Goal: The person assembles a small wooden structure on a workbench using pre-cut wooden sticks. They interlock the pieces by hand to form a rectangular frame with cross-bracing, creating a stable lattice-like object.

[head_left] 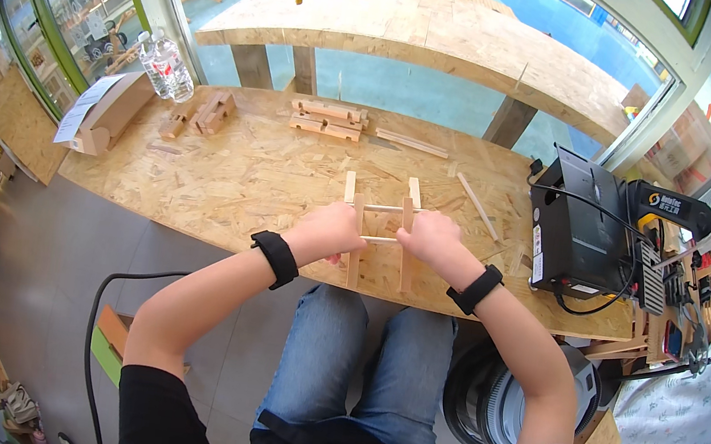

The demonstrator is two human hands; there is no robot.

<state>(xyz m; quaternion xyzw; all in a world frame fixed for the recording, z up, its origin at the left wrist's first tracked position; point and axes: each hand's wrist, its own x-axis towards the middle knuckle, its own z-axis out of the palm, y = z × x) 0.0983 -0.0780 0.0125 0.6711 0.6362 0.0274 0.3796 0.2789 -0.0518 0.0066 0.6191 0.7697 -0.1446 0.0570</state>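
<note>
A small wooden frame (406, 269) of light strips stands at the table's front edge, in front of my lap. Two long strips run away from me, with two thin crosspieces joining them. My left hand (335, 230) is closed around the left strip near the crosspieces. On the other side, my right hand (431, 236) grips the right strip with its fingers curled. The far ends of two pale wooden pieces show beyond my hands. My fingers hide part of the joints, and I cannot tell how tightly they fit.
Notched wooden blocks (327, 119) and thin strips (412, 143) lie along the table's far side. A loose stick (477, 207) rests right of my hands. At right stands a black machine (576, 220) with a cable. Plastic bottles (166, 69) and a cardboard box (109, 113) stand at left.
</note>
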